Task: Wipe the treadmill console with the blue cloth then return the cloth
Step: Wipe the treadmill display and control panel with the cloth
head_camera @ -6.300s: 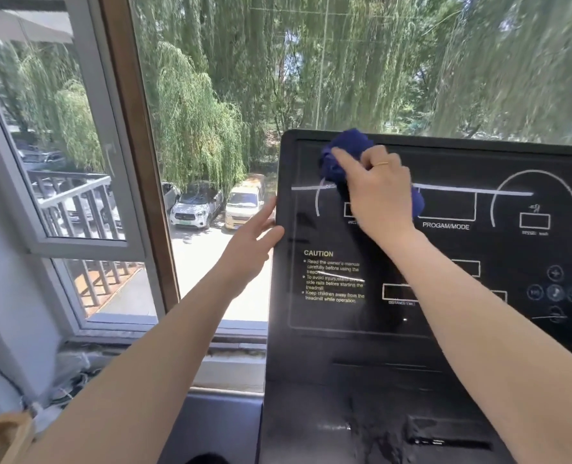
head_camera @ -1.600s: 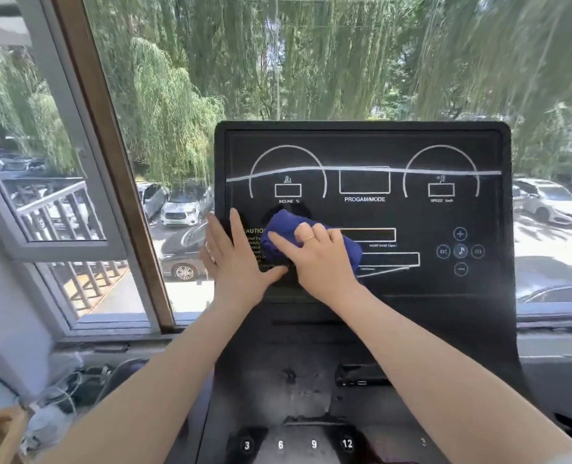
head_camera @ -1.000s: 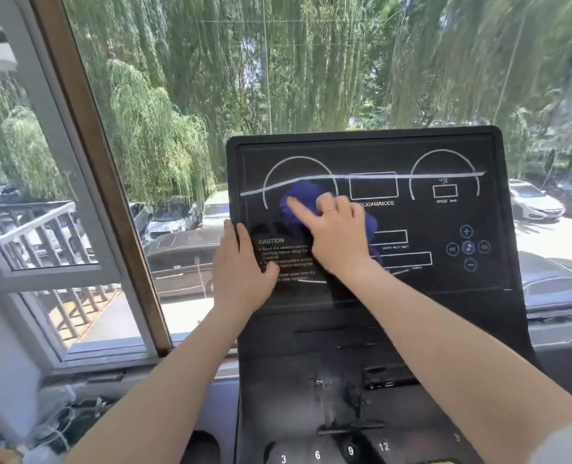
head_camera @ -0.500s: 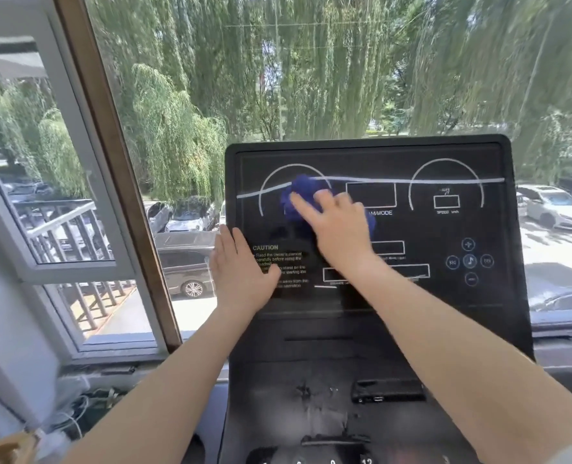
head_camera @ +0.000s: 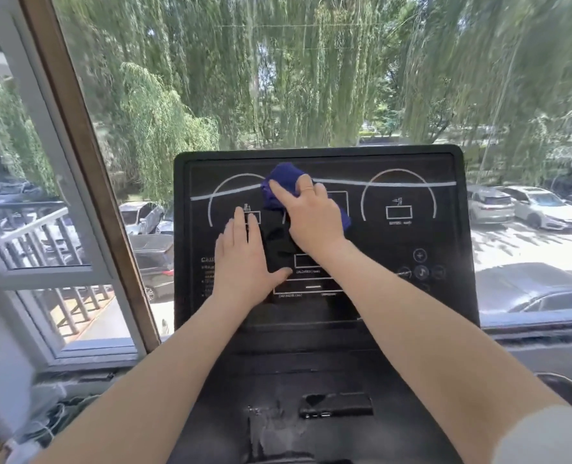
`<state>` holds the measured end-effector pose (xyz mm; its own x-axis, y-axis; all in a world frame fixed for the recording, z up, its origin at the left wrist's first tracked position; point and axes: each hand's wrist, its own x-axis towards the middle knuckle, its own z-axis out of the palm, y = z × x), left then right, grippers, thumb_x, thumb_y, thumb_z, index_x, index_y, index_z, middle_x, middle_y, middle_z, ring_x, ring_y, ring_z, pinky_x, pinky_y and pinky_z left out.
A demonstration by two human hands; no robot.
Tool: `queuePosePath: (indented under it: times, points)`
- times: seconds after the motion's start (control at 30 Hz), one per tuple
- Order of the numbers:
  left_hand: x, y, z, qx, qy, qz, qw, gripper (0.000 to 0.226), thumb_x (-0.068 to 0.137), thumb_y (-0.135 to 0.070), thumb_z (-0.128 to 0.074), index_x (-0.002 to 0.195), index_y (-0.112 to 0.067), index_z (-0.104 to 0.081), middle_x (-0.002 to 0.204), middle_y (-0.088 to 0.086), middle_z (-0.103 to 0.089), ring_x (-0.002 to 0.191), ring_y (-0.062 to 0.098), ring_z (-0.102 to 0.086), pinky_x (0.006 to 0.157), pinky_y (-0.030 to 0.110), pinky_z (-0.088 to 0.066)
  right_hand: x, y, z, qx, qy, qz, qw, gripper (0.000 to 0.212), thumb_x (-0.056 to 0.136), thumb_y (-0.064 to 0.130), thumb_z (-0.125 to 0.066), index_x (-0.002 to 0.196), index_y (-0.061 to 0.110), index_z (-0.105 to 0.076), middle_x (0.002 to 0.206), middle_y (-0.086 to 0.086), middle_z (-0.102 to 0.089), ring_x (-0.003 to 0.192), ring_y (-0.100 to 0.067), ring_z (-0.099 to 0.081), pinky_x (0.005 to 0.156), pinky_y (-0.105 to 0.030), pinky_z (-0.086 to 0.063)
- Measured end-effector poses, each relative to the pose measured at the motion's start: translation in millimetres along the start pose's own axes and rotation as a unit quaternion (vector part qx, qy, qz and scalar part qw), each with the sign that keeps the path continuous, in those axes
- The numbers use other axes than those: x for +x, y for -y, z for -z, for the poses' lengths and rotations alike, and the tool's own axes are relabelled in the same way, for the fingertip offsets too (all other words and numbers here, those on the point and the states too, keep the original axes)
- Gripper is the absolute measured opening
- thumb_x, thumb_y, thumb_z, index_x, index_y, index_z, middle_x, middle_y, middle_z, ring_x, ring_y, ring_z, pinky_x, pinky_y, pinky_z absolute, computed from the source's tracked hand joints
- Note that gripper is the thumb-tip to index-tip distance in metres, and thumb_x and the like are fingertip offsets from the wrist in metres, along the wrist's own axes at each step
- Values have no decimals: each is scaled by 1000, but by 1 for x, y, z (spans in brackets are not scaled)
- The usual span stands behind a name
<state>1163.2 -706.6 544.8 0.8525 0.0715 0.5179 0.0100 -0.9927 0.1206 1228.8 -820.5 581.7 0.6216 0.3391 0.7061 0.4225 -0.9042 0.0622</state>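
Note:
The black treadmill console (head_camera: 411, 249) stands upright in front of me, printed with white arcs, boxes and buttons. The blue cloth (head_camera: 283, 177) is bunched against its upper middle, near the white line. My right hand (head_camera: 311, 212) presses the cloth onto the panel with its fingers spread over it. My left hand (head_camera: 244, 259) lies flat on the console's left part, fingers straight, just below and left of the cloth, covering much of the caution text.
Below the panel is the console's lower tray (head_camera: 311, 413) with a dark slot. A brown window post (head_camera: 87, 169) and an open white window sash (head_camera: 43, 256) stand to the left. Cables (head_camera: 43, 423) lie on the sill at lower left.
My right hand has slid the cloth upward to the white line near the console's top. My left hand has shifted up and to the right on the panel.

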Motion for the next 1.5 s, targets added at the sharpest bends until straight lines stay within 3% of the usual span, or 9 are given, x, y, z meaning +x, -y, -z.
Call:
queuePosePath:
  times: [0.27,0.33,0.5,0.7,0.83,0.93,1.13,1.37,1.5]
  points:
    - [1,-1,-11,71,-29,10,997,123,64,-78,-53,145,-5,5,154,12,-6,140,31,-6,115,43,-4,29,-64,27,68,8,-237,969,65,89,12,-50,146,30,-24,143,-16,-26,112,-35,-42,82,-41,-44]
    - [1,-1,-11,72,-35,7,997,123,63,-74,-58,145,-5,3,154,13,-7,140,31,-7,114,42,-4,27,-39,24,62,4,-208,976,66,87,12,-51,145,26,-24,140,-17,-27,109,-35,-44,79,-40,-44]
    - [3,-3,-15,61,-33,14,997,123,62,-68,-65,146,-5,0,154,15,-7,141,31,-7,115,40,-5,2,3,4,-13,53,31,998,65,89,14,-46,147,28,-20,141,-14,-28,109,-31,-44,70,-36,-44]
    - [1,-7,-16,65,-16,24,997,121,67,-69,-59,145,-6,8,155,13,1,142,30,-2,115,40,-5,14,-85,29,25,-6,-144,989,65,86,8,-46,145,32,-30,130,-16,-36,102,-35,-47,69,-35,-37]
    - [-1,-9,-16,73,-6,33,997,115,71,-68,-54,145,-7,9,155,12,5,142,31,2,115,42,-4,9,-90,26,51,-6,-239,970,67,88,11,-46,148,29,-23,139,-18,-29,104,-36,-49,70,-34,-37]
    - [-1,-16,-11,59,-13,33,998,117,72,-61,-63,144,-5,10,154,15,3,142,31,2,115,39,-5,8,-66,23,45,18,-215,975,71,88,11,-47,149,26,-14,146,-20,-19,109,-36,-47,76,-35,-42]
    - [-4,-45,-14,19,-34,0,999,110,76,-53,-64,144,-1,4,152,17,-5,141,32,-3,116,37,-3,-10,-84,25,-43,62,-4,997,64,92,10,-40,148,32,-18,134,-15,-33,105,-33,-46,68,-39,-43]
    - [3,-87,-24,28,-35,-48,998,107,77,-64,-54,146,-6,2,154,11,-7,142,28,-4,115,37,-10,-10,-154,33,-19,15,-212,977,61,95,18,-43,149,29,-18,141,-16,-30,111,-35,-42,70,-35,-37]
    - [-4,-90,-34,57,-13,-33,998,114,71,-73,-51,146,-6,1,156,8,-5,141,29,-8,115,39,-15,-14,-125,27,5,22,-159,987,63,91,12,-44,148,22,-21,139,-18,-31,109,-36,-44,71,-37,-41]
